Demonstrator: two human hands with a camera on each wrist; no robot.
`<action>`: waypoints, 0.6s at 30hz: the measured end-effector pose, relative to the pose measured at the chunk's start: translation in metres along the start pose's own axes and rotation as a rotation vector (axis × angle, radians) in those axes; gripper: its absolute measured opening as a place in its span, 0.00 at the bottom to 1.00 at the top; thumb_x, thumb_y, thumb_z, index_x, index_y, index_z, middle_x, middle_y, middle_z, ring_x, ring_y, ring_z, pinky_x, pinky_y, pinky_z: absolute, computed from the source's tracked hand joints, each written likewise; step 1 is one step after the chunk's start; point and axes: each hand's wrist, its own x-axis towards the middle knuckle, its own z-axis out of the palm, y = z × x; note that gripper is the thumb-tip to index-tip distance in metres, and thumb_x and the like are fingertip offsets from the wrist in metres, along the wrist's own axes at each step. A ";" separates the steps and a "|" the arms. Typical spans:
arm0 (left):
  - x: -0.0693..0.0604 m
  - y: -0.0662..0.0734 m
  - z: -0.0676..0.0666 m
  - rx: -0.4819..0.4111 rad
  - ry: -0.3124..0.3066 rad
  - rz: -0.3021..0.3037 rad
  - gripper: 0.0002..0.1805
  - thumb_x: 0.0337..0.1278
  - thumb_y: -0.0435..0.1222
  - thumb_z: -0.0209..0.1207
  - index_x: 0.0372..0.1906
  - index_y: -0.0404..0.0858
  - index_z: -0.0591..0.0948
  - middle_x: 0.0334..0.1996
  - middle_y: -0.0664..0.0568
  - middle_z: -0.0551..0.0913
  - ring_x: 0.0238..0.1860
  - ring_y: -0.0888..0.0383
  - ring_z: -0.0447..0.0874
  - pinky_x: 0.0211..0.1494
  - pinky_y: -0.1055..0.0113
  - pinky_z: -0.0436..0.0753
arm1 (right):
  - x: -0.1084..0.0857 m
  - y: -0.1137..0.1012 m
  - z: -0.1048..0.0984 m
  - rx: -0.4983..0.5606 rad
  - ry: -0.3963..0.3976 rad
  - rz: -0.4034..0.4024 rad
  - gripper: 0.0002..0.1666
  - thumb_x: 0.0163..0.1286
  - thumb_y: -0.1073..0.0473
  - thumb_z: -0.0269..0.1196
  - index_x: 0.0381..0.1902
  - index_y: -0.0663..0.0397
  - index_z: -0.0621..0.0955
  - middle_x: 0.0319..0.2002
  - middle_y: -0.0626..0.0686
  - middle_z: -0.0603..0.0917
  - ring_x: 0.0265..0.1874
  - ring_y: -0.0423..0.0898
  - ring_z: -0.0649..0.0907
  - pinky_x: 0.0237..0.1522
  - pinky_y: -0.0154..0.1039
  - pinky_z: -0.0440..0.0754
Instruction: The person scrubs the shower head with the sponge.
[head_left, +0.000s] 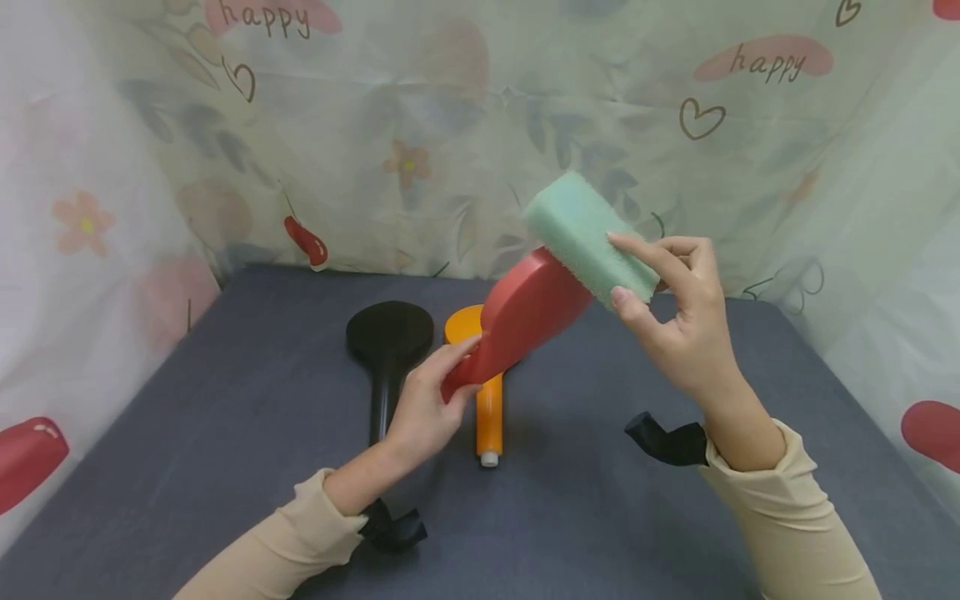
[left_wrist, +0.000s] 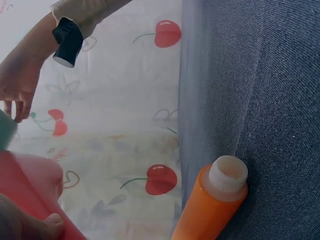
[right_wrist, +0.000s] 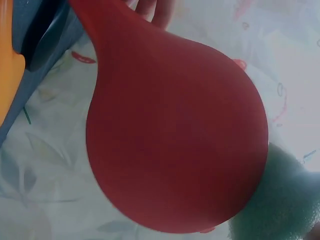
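Observation:
My left hand (head_left: 433,402) grips the narrow handle of a red paddle (head_left: 534,312), raised above the table with its broad round head tilted up to the right. A pale green sponge (head_left: 588,237) is pinched between the thumb and fingers of my right hand (head_left: 686,312). The sponge lies against the far end of the paddle's head in the head view. From the right wrist, the paddle's smooth round face (right_wrist: 180,135) fills the picture, with part of the sponge (right_wrist: 280,197) behind its lower right edge.
On the dark grey table (head_left: 247,417), a black paddle (head_left: 390,333) lies left of an orange paddle (head_left: 490,417), whose handle ends in a white tip (left_wrist: 228,173). Patterned cloth (head_left: 450,108) hangs behind and at both sides. Black straps (head_left: 666,438) are on both wrists.

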 end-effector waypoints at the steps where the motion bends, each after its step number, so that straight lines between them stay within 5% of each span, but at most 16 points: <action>1: 0.000 0.000 0.000 0.001 0.002 -0.001 0.31 0.47 0.22 0.63 0.60 0.38 0.74 0.49 0.44 0.81 0.46 0.50 0.80 0.49 0.59 0.83 | 0.000 0.000 0.000 -0.012 0.013 0.004 0.23 0.59 0.59 0.57 0.54 0.52 0.79 0.45 0.33 0.65 0.46 0.34 0.64 0.39 0.31 0.61; 9: 0.000 0.000 0.000 0.012 0.013 0.003 0.31 0.47 0.22 0.63 0.60 0.39 0.73 0.49 0.45 0.81 0.45 0.51 0.80 0.48 0.59 0.83 | -0.001 0.005 0.001 -0.057 0.044 0.044 0.23 0.62 0.58 0.57 0.56 0.51 0.78 0.45 0.35 0.63 0.45 0.32 0.62 0.42 0.29 0.62; 16: -0.001 0.000 0.001 0.010 0.008 -0.009 0.30 0.48 0.22 0.63 0.61 0.38 0.73 0.50 0.44 0.80 0.46 0.50 0.80 0.49 0.59 0.83 | -0.005 -0.003 0.016 -0.122 0.039 -0.122 0.24 0.64 0.51 0.55 0.57 0.48 0.77 0.50 0.67 0.65 0.50 0.43 0.66 0.44 0.41 0.69; 18: -0.001 0.000 0.001 0.005 0.010 -0.014 0.30 0.48 0.22 0.63 0.60 0.37 0.73 0.50 0.44 0.80 0.46 0.50 0.80 0.49 0.59 0.83 | -0.007 -0.006 0.020 -0.143 0.030 -0.156 0.24 0.66 0.46 0.54 0.58 0.46 0.76 0.52 0.68 0.64 0.48 0.47 0.67 0.42 0.42 0.70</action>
